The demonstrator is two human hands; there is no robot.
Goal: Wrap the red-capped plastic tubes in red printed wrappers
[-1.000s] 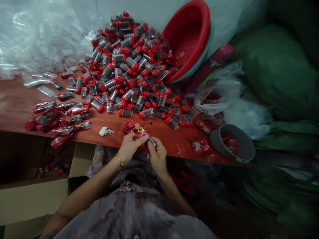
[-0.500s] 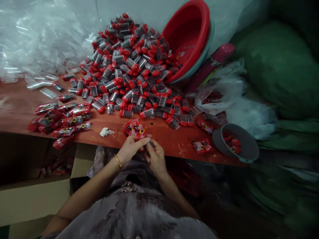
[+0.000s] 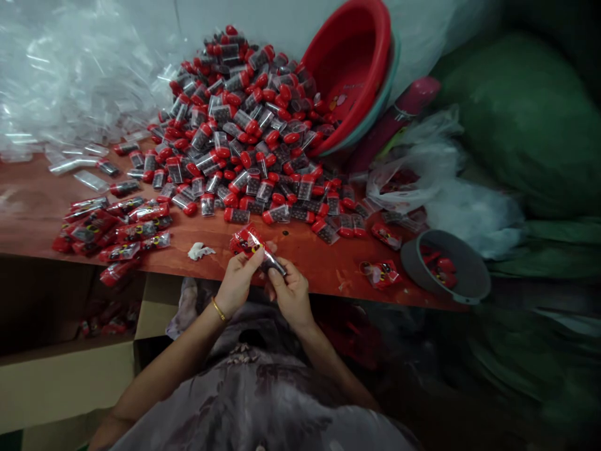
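Observation:
My left hand (image 3: 239,279) and my right hand (image 3: 290,291) meet at the table's front edge, both closed round one small red and dark packet (image 3: 271,263) in shiny clear wrap. My left fingers pinch its upper left end; my right thumb and fingers grip the lower right end. Just behind my left fingers, red printed wrappers (image 3: 243,239) lie on the table. Beyond them rises a big heap of clear tubes with red caps (image 3: 244,125). A pile of wrapped red packets (image 3: 117,228) rests at the left.
The red-brown table (image 3: 28,207) bears clear empty tubes (image 3: 84,81) at the back left. A tilted red basin (image 3: 382,50), plastic bags (image 3: 413,175) and a grey bowl (image 3: 408,263) with red pieces stand at the right. An open cardboard box (image 3: 66,376) is below left.
The packet between my hands now shows more fully, slanting down to the right. My left hand has shifted slightly left, apart from my right thumb. The view has moved a little.

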